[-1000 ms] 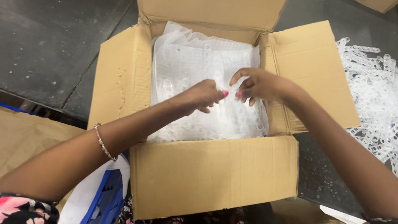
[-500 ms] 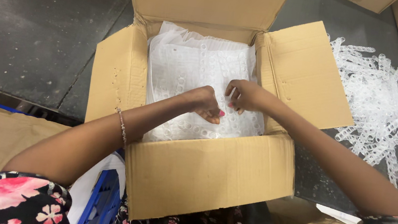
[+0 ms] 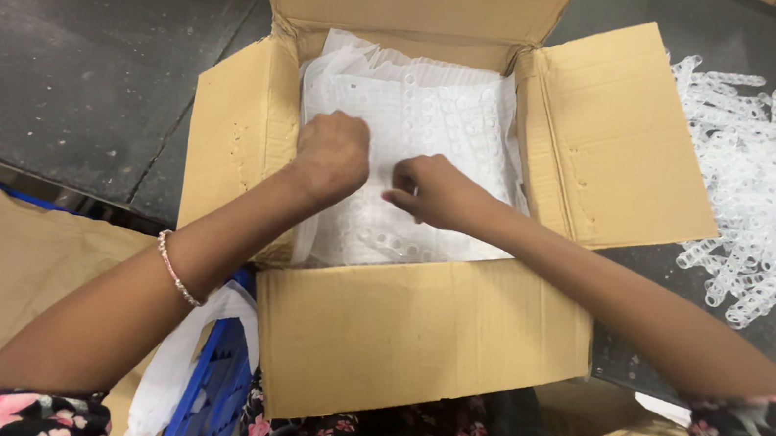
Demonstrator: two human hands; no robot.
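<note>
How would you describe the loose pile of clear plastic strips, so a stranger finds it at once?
Start at the open cardboard box in the middle. Look past its right flap onto the dark table: the loose pile of clear plastic strips lies there, unpacked, unlike the strips inside the box.

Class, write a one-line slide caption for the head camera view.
Both hands, left hand and right hand, press into clear plastic strips inside an open cardboard box.

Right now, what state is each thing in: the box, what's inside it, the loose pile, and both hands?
Cardboard box: open, all flaps folded out.
White plastic liner: open, spread inside the box.
Clear plastic strips in the box: lying flat, filling it.
Loose strip pile: heaped on the dark table.
Left hand: closed, pressing on the strips.
Right hand: closed, on the strips.
</note>
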